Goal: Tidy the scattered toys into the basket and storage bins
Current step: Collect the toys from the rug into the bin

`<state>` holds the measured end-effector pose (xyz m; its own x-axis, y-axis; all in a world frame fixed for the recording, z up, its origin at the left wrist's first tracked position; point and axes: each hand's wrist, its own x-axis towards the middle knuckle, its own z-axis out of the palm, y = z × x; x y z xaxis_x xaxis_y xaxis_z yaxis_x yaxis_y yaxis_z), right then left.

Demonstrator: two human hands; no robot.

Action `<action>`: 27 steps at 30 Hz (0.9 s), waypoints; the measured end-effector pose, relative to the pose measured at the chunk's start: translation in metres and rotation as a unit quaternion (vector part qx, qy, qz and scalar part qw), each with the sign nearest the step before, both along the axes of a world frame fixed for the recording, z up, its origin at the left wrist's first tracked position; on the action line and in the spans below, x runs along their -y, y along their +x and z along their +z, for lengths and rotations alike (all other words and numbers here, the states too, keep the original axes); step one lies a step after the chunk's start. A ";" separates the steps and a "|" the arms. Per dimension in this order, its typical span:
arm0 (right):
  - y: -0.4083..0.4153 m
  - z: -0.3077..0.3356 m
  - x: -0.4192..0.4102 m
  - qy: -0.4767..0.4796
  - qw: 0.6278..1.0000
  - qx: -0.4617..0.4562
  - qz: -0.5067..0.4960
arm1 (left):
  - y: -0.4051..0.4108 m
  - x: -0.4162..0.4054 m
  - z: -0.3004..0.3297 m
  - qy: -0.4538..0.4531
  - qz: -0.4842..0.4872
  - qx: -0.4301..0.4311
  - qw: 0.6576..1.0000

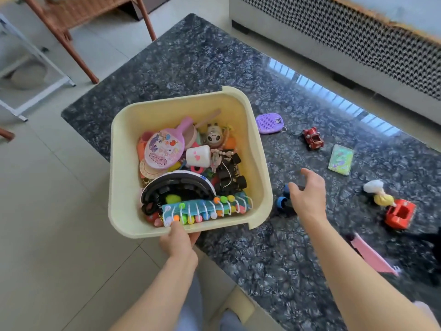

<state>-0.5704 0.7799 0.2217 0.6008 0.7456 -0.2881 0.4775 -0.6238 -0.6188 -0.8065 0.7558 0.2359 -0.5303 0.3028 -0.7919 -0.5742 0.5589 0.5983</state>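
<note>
Two hands over dark marble table [274, 247], left hand [177, 240] gripping yellow bin [119, 187], right hand [307, 194] spread, empty.

Pale yellow square plastic bin [260, 163] looks smooth & matt, dark speckled stone tabletop [191, 68] polished glossy w/ reflections, brown woven wicker chair [78, 10] rough.

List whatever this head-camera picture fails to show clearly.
- Blue-wheeled toy vehicle, head view: mostly covered by the right hand, itself blurred, so its grip cannot be judged.
- Pink flat plastic piece: blurred, identity unclear.
- Toys deep in the cream plastic bin: buried under upper ones.
- Left hand fingers: under the bin rim.
</note>
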 end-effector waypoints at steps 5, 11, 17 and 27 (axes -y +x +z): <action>0.016 -0.024 0.004 -0.149 0.988 -0.037 0.030 | 0.003 0.000 -0.001 0.004 -0.006 -0.018 1.000; 0.005 -0.043 0.013 -0.198 0.978 0.021 0.068 | 0.004 0.001 -0.003 0.010 -0.009 -0.040 0.999; 0.012 -0.044 0.025 -0.152 0.980 0.076 0.104 | 0.001 0.001 -0.009 0.013 -0.003 -0.048 0.999; -0.038 0.052 0.033 0.251 0.966 -0.038 -0.043 | 0.007 -0.002 0.006 -0.011 -0.003 -0.023 1.000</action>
<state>-0.6088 0.7465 0.2738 0.6578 0.7515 0.0503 0.3783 -0.2719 -0.8849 -0.7995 0.7576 0.2417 -0.5648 0.2881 -0.7733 -0.5429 0.5760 0.6111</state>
